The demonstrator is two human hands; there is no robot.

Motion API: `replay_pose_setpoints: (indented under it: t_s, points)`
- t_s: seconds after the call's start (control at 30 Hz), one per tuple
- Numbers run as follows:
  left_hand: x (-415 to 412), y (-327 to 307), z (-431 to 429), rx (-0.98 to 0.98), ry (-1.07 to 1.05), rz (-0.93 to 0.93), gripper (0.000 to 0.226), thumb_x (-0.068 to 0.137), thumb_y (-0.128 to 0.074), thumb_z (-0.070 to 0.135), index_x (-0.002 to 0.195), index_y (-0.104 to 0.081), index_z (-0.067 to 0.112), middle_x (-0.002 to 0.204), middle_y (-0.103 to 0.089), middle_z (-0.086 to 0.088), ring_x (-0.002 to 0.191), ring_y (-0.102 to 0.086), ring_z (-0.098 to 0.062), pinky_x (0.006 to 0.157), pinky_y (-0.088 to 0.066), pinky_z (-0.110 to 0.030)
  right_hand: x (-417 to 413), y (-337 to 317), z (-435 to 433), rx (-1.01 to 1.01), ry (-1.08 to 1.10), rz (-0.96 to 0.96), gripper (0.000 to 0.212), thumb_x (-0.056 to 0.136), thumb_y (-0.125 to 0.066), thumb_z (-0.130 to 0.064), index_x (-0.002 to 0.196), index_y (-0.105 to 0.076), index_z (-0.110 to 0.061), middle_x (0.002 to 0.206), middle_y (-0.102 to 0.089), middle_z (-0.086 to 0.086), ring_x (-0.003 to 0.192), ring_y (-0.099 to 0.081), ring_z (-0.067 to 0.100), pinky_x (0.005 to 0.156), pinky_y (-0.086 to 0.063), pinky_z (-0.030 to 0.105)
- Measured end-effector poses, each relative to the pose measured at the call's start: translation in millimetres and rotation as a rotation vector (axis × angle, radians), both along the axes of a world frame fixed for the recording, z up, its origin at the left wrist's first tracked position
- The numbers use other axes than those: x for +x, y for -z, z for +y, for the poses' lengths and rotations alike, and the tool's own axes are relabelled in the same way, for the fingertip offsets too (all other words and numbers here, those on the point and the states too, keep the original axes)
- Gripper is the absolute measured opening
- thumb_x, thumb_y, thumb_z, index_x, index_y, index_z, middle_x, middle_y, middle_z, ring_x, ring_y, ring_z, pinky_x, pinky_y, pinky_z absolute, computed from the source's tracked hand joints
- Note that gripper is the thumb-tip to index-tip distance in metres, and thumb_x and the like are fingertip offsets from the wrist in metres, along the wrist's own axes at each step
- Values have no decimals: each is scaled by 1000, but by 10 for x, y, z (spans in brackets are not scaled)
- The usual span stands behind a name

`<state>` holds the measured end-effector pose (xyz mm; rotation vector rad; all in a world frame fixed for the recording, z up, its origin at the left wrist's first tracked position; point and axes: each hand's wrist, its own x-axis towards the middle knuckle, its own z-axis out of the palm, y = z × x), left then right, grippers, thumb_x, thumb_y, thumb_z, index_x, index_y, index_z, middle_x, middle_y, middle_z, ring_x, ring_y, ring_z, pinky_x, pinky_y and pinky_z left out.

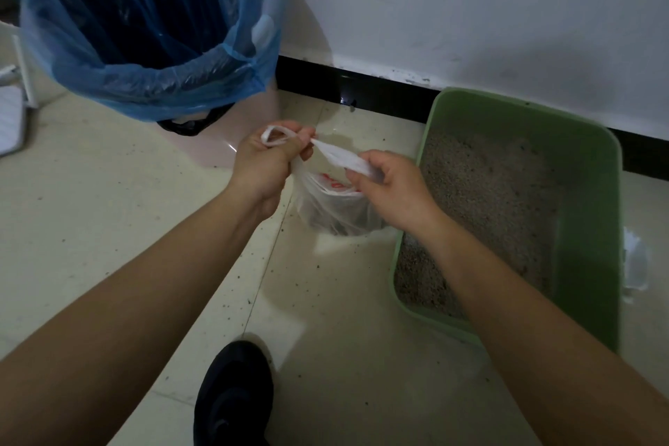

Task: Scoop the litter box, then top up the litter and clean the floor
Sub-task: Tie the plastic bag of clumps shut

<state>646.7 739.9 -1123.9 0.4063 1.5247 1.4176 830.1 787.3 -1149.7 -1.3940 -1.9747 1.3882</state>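
Holding a small clear plastic bag (336,206) by its two handles, above the floor (108,228), between the bin and the litter box. My left hand (268,163) is clenched round one handle, whose white loop (272,134) stands out above the knuckles. My right hand (391,188) pinches the other handle, a flat white strip (344,156), between thumb and fingers. The strip runs from hand to hand, roughly left to right and dipping a little toward the right hand, so the long axis of the handles lies across my body. The pouch of the bag hangs below that line, nearer the right hand, with red print on it; what it holds I cannot make out.

I judge this to be the tying-off of the scooped waste. The coming move would cross the two handles, which calls for the hands to meet over the middle of the bag.

The bin (275,29), fitted with a blue liner (163,83), stands ahead and to the left, nearer my left hand, so that hand is better placed to carry the bag there. The green litter box (579,192) lies to the right along the wall (470,11), its near left corner under my right forearm, with grey litter (488,199) spread inside. Dark grains (249,300) speckle the tiles around my shoe (231,395), so the floor cleaning looks not yet done; whether litter has been added I cannot judge
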Motion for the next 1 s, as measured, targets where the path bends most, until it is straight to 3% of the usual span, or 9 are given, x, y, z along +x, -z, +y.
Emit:
replay_pose_setpoints:
  t_s: [0.2,0.3,0.37,0.43,0.6,0.7,0.77,0.87,1.0]
  points:
    - [54,-43,4,66,-37,-443,17,93,-49,-10,101,-50,6,102,-66,-16,87,-72,-23,83,-57,-35,94,53,-194,-175,-133,1,25,91,-66,-47,106,-71,-27,88,-68,-6,74,-67,10,58,-48,23]
    - [50,-40,-10,79,6,-476,16,93,-49,-10,94,-50,6,94,-64,-14,80,-69,-20,80,-55,-31,172,-3,-114,-373,-155,105,34,89,-66,-33,122,-65,-30,105,-68,-12,95,-64,2,80,-48,23]
    - [36,-48,-6,89,20,-474,15,93,-50,-9,95,-51,6,92,-66,-13,79,-69,-19,79,-55,-29,169,-57,-46,-449,-87,247,49,85,-64,-38,133,-54,-38,128,-61,-10,117,-57,10,97,-43,33]
    - [36,-60,-6,93,40,-474,14,93,-51,-8,97,-52,5,90,-68,-12,80,-70,-18,78,-56,-28,94,-159,3,-457,-15,375,44,85,-64,-53,127,-55,-43,131,-60,-7,118,-58,10,100,-43,35]
    - [143,-92,-43,70,153,-391,16,101,-46,10,113,-56,5,103,-73,-9,95,-70,-18,85,-55,-31,-163,-269,36,-272,255,436,29,97,-53,-46,113,-72,-30,100,-71,-8,88,-66,5,81,-54,28]
    - [212,-119,-31,95,117,-411,33,106,-33,27,116,-57,7,116,-70,-10,110,-66,-21,96,-51,-36,-210,-216,25,-379,505,518,36,101,-47,-45,108,-73,-22,99,-73,-1,85,-71,10,73,-58,27]
    - [226,-142,-38,116,33,-473,38,106,-29,31,104,-59,8,116,-70,-11,109,-66,-21,99,-50,-38,-179,-195,27,-207,500,338,40,102,-44,-46,99,-73,-18,88,-72,-2,76,-69,9,66,-54,21]
    - [169,-132,-108,131,-110,-577,41,106,-29,31,76,-51,13,96,-71,-15,98,-69,-23,95,-52,-38,-64,-159,74,338,191,-174,49,104,-35,-50,82,-64,-17,74,-61,-3,65,-57,13,59,-42,27]
    - [71,-45,-267,67,-296,-555,37,103,-35,24,68,-43,15,51,-31,-1,52,-46,-17,86,-55,-38,67,-103,233,635,-38,-620,52,105,-24,-51,97,-66,-21,87,-59,0,70,-51,18,64,-35,29]
